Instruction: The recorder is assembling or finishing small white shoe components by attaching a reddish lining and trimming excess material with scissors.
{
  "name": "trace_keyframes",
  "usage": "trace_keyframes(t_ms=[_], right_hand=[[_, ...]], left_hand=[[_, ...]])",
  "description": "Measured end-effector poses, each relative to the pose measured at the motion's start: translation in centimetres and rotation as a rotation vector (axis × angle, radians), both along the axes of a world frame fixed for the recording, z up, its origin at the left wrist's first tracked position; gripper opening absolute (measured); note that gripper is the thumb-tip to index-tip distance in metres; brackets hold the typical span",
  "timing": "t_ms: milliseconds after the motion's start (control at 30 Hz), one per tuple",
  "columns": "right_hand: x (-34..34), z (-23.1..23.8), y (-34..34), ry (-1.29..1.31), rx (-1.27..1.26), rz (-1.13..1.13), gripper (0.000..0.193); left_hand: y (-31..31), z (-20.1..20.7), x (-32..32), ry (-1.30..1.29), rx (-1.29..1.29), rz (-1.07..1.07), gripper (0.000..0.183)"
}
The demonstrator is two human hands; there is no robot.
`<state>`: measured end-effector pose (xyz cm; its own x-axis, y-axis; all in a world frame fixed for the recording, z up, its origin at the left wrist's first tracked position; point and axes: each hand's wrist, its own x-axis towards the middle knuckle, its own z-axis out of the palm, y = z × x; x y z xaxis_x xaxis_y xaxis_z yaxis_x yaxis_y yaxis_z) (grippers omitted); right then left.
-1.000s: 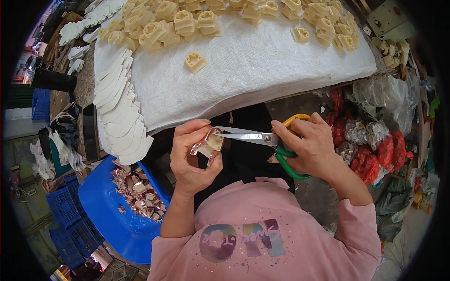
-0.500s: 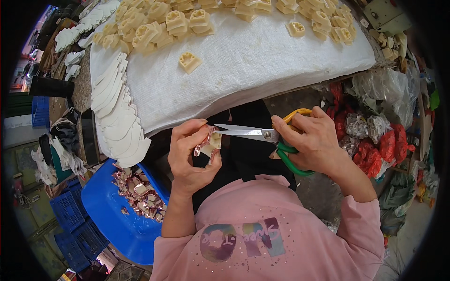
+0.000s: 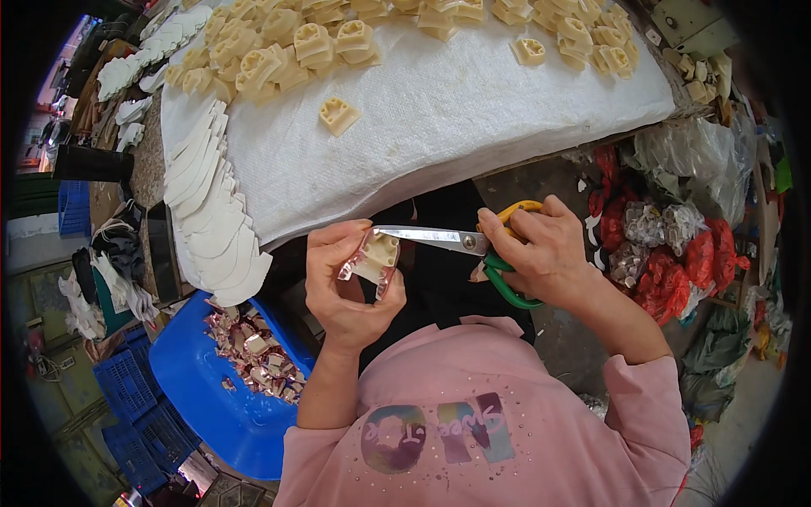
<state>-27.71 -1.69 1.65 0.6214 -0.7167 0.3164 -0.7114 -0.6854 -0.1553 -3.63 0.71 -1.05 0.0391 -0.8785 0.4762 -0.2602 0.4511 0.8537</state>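
Above my lap, my left hand [image 3: 346, 283] pinches a small cream plastic piece [image 3: 378, 257] with shiny pinkish-red foil along its edges. My right hand [image 3: 541, 253] grips scissors [image 3: 439, 237] with one yellow and one green handle loop. The blades are together, and their tip meets the upper edge of the foil-edged piece beside my left fingertips. Part of the piece is hidden by my left fingers and thumb.
Cream plastic pieces [image 3: 314, 44] lie heaped across the white-covered table [image 3: 473, 101]; one sits apart. Overlapping white curved sheets [image 3: 211, 211] run down its left side. A blue basin [image 3: 211, 397] holds foil-edged pieces at lower left. Plastic bags [image 3: 676, 245] crowd the right.
The scissor blades have gone from slightly spread to together. My left hand has turned the piece so that more of its hollow side shows. My right hand has shifted slightly left.
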Motion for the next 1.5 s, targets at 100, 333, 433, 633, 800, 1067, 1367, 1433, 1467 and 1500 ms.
trace_keyframes(t_ms=[100, 333, 433, 633, 800, 1067, 1367, 1433, 1467, 1500], right_hand=[[-0.3, -0.5, -0.1, -0.049, 0.008, 0.050, 0.061], [-0.5, -0.9, -0.8, -0.036, 0.009, 0.029, 0.064], [-0.6, -0.5, -1.1, -0.041, 0.003, 0.024, 0.067], [-1.4, -0.9, -1.4, -0.063, -0.012, 0.079, 0.070], [-1.5, -1.3, -1.6, -0.071, -0.051, 0.114, 0.069], [-2.0, -1.4, -1.1, -0.020, 0.011, 0.194, 0.065], [-3.6, -4.2, 0.1, -0.121, 0.230, -0.162, 0.075], [-4.7, -4.2, -0.1, -0.050, 0.320, -0.158, 0.076], [-5.4, -4.6, -0.1, -0.086, 0.331, -0.162, 0.076], [-6.1, -4.8, -0.2, -0.122, 0.339, -0.165, 0.077]], left_hand=[[-0.1, -0.1, 0.0, 0.050, 0.018, -0.053, 0.049], [-0.5, 0.1, 0.4, 0.132, 0.069, -0.118, 0.042], [-0.6, 0.4, 0.5, 0.234, 0.132, -0.214, 0.038], [-0.9, 0.6, 0.8, 0.431, 0.303, -0.339, 0.039], [-1.2, 0.4, 1.1, 0.675, 0.469, -0.526, 0.039], [-0.8, -1.1, 1.4, 0.781, 0.519, -0.590, 0.041], [-1.0, -1.2, 1.9, 0.621, 0.458, -0.507, 0.042], [-1.2, -1.1, 1.8, 0.589, 0.441, -0.485, 0.043], [-1.5, -1.2, 1.7, 0.594, 0.442, -0.488, 0.043], [-1.9, -1.2, 1.5, 0.598, 0.447, -0.485, 0.043]])
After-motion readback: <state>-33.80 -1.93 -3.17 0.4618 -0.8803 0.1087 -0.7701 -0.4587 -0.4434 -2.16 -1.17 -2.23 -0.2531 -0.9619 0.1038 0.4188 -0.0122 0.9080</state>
